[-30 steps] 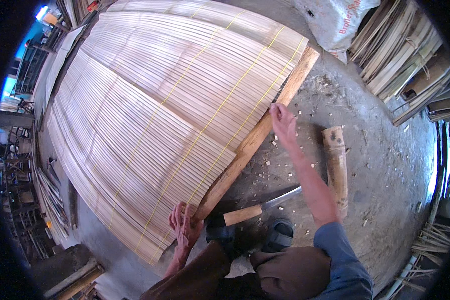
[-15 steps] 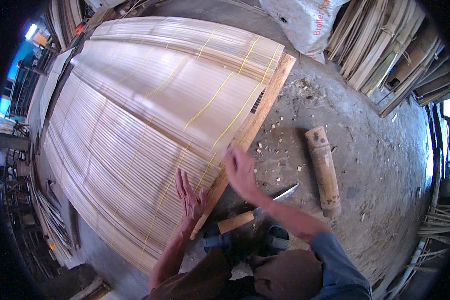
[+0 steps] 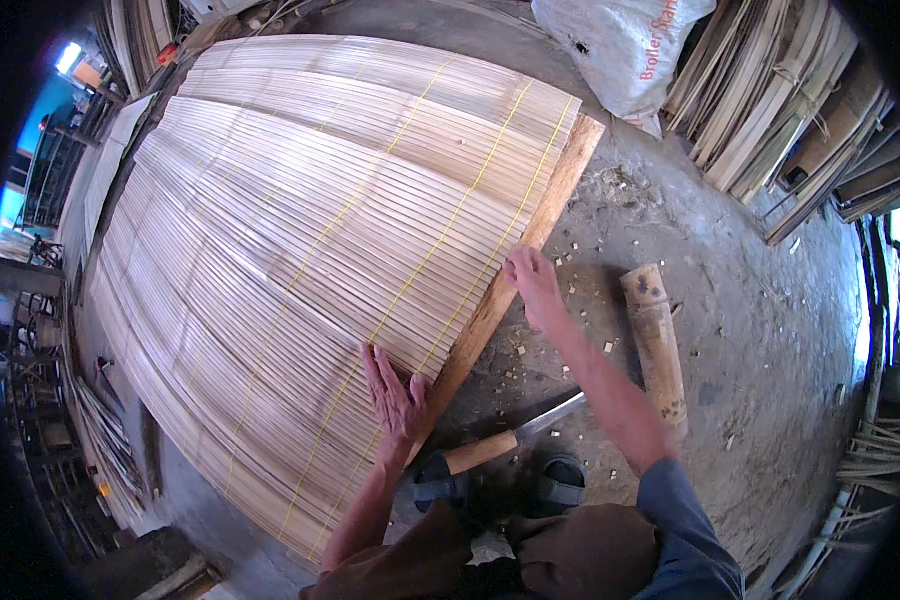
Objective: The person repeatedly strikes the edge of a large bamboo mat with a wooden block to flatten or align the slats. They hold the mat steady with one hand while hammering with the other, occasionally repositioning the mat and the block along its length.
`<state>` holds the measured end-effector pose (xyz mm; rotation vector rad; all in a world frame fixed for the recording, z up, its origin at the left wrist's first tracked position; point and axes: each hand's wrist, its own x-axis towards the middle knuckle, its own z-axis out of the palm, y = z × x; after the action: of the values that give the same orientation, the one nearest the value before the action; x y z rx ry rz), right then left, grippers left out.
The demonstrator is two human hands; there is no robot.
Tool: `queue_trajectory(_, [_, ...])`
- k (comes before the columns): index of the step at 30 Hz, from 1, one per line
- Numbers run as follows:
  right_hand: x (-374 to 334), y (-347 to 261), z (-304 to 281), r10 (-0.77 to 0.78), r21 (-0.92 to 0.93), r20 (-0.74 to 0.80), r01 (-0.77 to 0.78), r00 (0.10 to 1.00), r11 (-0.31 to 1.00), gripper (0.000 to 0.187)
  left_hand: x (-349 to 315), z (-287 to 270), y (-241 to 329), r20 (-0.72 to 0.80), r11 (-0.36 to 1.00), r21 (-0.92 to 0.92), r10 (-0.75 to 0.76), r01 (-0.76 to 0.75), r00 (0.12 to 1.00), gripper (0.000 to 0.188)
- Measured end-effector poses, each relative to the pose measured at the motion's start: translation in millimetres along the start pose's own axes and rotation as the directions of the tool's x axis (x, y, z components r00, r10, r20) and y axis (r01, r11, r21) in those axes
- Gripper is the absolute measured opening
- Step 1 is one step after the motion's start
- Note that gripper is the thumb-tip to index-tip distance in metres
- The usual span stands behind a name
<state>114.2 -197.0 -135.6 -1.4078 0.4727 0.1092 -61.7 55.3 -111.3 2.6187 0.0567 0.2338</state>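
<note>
A wide mat of thin pale bamboo slats [image 3: 300,215], bound with lines of yellow cord, lies in front of me over a wooden board [image 3: 560,190]. My left hand [image 3: 395,395] rests flat on the mat near its close right edge, fingers stretched out. Farther up that same edge, my right hand [image 3: 533,283] is closed, its curled fingers at the ends of the slats; the fingertips are partly hidden. A large knife with a wooden handle [image 3: 480,452] lies on the floor by my feet, its blade partly behind my right forearm.
A thick bamboo piece [image 3: 656,330] lies on the concrete floor to the right, among small scattered wood chips. At the far right stand bundles of bamboo strips [image 3: 760,95] beside a white sack [image 3: 620,55]. My sandalled feet [image 3: 560,482] are below.
My right hand has moved up and right along the mat's edge. The mat's blurred, rippled middle now lies flatter with its slats distinct. My left hand stays on the mat.
</note>
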Motion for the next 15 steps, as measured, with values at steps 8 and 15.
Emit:
queue_trajectory(8, [-4.1, -58.2, 30.0, 0.343, 0.186, -0.081, -0.324, 0.936, 0.928, 0.027, -3.4, 3.0, -7.7, -0.024, 0.998, -0.068, 0.009, -0.01, 1.0, 0.081])
queue_trajectory(15, [94.4, -272.0, -12.4, -0.293, -0.651, 0.1, 0.285, 0.951, 0.704, 0.046, 4.5, -27.7, 13.7, 0.2, 0.981, 0.194, -0.05, 0.01, 0.978, 0.083])
